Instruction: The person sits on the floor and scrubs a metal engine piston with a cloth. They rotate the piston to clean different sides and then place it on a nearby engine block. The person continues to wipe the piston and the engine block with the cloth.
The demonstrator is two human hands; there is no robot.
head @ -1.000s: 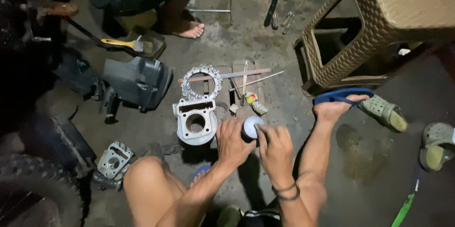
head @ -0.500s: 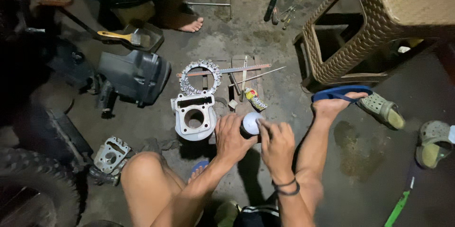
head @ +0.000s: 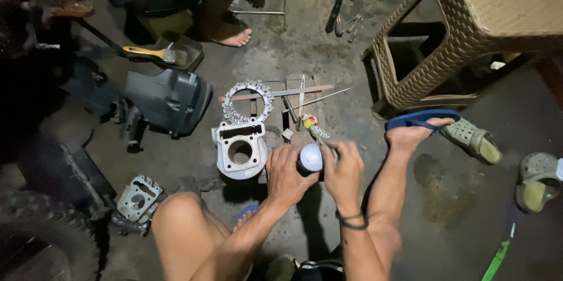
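I squat on a concrete floor. Both hands are closed around a small round metal part with a pale domed top (head: 310, 157), likely a piston. My left hand (head: 285, 175) grips it from the left, my right hand (head: 343, 169) from the right. Just left of my hands stands a silver engine cylinder block (head: 240, 149) with a round bore. Behind it lies a toothed sprocket ring (head: 248, 100).
A saw blade (head: 281, 92), thin rods and small tools lie on a wood piece ahead. A dark engine cover (head: 167, 101), a cylinder head (head: 138, 197), a tyre (head: 41, 239), a woven brown stool (head: 481, 29) and sandals (head: 472, 138) surround me. Another person's bare foot (head: 230, 34) is beyond.
The view has shifted slightly; my hands stay together on the round part, turning it a little. Nothing else has moved.
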